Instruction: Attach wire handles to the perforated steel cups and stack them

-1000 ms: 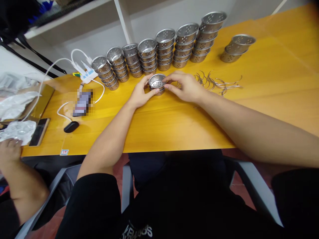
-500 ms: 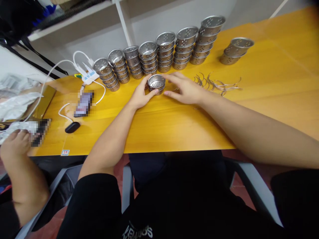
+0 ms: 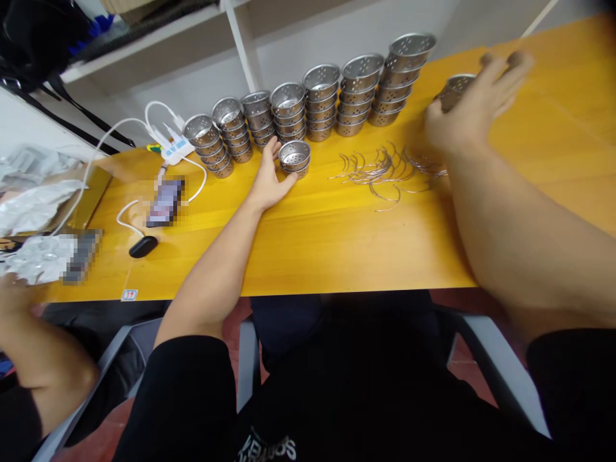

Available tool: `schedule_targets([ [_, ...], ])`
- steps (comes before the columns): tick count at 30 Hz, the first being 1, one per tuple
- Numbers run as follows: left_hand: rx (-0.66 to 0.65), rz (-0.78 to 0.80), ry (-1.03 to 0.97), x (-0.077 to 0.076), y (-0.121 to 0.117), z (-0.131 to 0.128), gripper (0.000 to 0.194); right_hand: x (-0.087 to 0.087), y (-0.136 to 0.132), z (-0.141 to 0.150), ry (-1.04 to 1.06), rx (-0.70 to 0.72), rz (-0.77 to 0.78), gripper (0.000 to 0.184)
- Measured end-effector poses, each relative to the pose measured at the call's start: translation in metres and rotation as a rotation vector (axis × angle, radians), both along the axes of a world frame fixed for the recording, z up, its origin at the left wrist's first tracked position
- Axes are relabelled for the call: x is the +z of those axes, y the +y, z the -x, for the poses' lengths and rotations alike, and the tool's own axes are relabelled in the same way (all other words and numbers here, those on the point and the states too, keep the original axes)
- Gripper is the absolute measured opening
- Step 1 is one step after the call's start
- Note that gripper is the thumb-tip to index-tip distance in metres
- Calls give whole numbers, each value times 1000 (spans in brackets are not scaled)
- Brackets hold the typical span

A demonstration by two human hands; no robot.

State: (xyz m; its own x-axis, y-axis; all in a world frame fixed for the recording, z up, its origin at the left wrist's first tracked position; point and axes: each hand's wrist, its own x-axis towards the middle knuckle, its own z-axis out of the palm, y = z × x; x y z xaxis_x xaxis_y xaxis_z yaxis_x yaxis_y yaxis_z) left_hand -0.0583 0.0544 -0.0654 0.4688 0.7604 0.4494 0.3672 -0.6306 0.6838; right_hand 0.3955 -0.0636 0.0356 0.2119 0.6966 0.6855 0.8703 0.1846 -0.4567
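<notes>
My left hand (image 3: 270, 179) rests on the table with thumb and fingers apart, around the left side of a short stack of perforated metal cups (image 3: 295, 157). Its thumb tip is at the lower cup; I cannot tell whether it presses on it. Over at the right, my right hand (image 3: 474, 109) is slightly blurred, its fingers spread at another stack of perforated cups (image 3: 455, 90), which it partly hides. Between the hands lies a loose heap of thin curved metal wires (image 3: 380, 168).
Several tall stacks of perforated cups (image 3: 320, 102) line the table's back. To the left are a phone (image 3: 166, 202), a black oval device (image 3: 143, 246), a power strip (image 3: 177, 149) with white cables, and plastic bags (image 3: 38, 205). Another person's arm (image 3: 48, 359) is at far left.
My right hand has moved from the short cup stack over to the stack at the right. The short stack has shifted slightly left, and my left hand's fingers have opened beside it.
</notes>
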Motion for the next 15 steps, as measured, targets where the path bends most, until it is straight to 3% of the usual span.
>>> schedule_targets([
  [4, 16, 14, 3, 5, -7, -4, 146, -12, 29, 6, 122, -216, 150, 20],
  [7, 46, 36, -18, 12, -16, -11, 147, -21, 75, -9, 333, -481, 329, 50],
  [11, 75, 45, -21, 20, -23, -16, 146, -30, 115, -31, 483, -540, 225, 76],
  [15, 100, 38, -28, 19, -23, -16, 147, -37, 119, -43, 476, -454, 127, 78],
])
